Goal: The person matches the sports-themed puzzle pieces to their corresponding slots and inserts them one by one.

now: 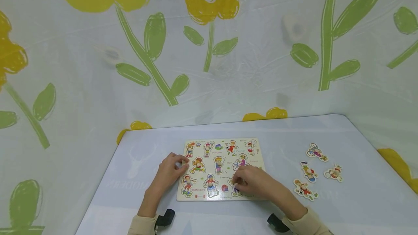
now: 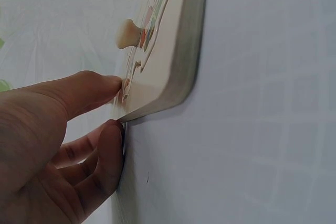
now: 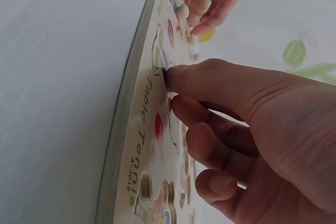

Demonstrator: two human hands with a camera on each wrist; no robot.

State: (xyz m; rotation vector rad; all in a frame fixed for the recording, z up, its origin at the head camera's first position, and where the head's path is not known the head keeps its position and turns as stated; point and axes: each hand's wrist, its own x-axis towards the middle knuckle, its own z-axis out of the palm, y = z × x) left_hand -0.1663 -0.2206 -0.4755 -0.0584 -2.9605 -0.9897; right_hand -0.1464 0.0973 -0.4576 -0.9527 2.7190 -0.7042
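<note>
A wooden knob puzzle board (image 1: 209,171) printed with sports figures lies flat on the table. My left hand (image 1: 168,172) holds its left edge, thumb on the top face and the other fingers curled at the rim, as the left wrist view shows. Over the lower right part of the board is my right hand (image 1: 253,180). Its thumb and fingers pinch at a puzzle piece (image 3: 160,51) set low on the board, beside the printed words "Table Tennis"; the fingers hide much of that piece. Other pieces with round wooden knobs (image 2: 127,34) sit in the board.
To the right of the board lie several loose pieces: a cyclist figure (image 1: 316,152), a figure in a red cap (image 1: 308,172), a smaller rider-like figure (image 1: 334,173) and a football player (image 1: 305,190). A flower-printed curtain (image 1: 254,64) hangs behind the white table (image 1: 137,202).
</note>
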